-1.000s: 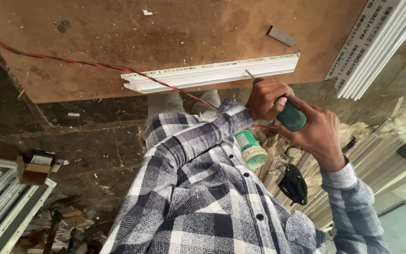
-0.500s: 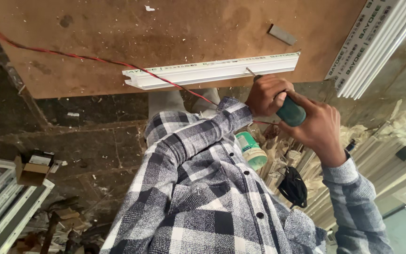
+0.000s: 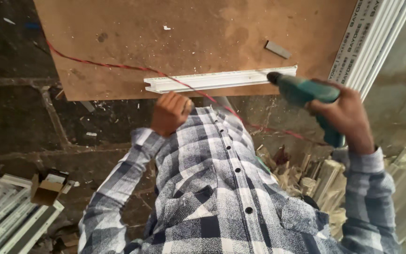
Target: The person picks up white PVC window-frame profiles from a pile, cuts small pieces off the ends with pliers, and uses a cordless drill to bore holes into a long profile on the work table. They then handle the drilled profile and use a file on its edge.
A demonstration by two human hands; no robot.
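Gripping a matt teal plastic drill (image 3: 306,91); lying at twelve o'clock, a glossy white plastic profile (image 3: 219,80) on a dusty, rough brown fibreboard top (image 3: 188,33).
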